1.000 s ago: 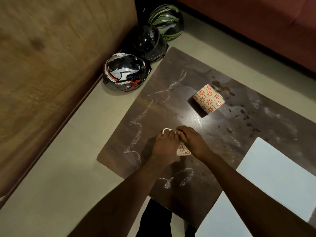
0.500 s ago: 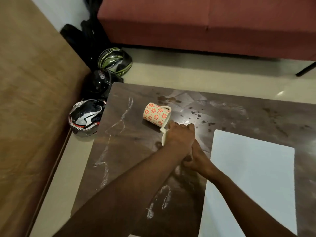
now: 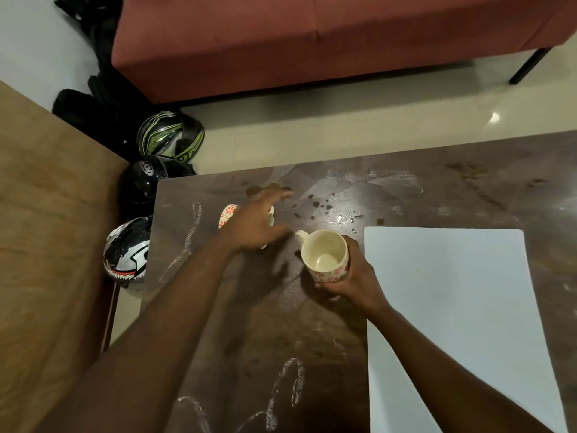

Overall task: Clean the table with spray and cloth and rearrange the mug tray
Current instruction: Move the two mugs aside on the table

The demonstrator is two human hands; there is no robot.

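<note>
Right hand: the right hand [image 3: 351,278] curls its fingers round the lower wall of an upright mug [image 3: 324,256], cream inside with a red flower print outside; the mug's mouth faces up and its handle points left.
Left hand: the left hand [image 3: 254,221] reaches forward with fingers spread and loosely straight, blurred, over a second mug [image 3: 227,214]; it grips nothing that can be seen, and whether it touches that mug I cannot tell.
Hands together or apart: apart, the left one ahead and to the left of the right one.
Second mug: same flower print, lying on its side on the table [image 3: 256,326], mostly hidden under the left hand.
Held mug's place: above the dark tabletop, just left of the tray [image 3: 452,323]; whether its base rests on the table cannot be told.
Tray: one pale, flat rectangle on the right part of the table, nothing standing on it.
Table surface: dark brown, with white chalky scribbles [image 3: 287,389] near the front and left, and dark crumbs and stains [image 3: 324,205] towards the far side.
Mugs: two.
Helmets: three on the floor beside the table's left edge, a green-patterned helmet [image 3: 170,135] farthest, a black helmet [image 3: 146,179] in the middle, a toothed black-and-white helmet [image 3: 126,251] nearest.
Sofa: one red sofa [image 3: 312,42] across the floor beyond the table.
</note>
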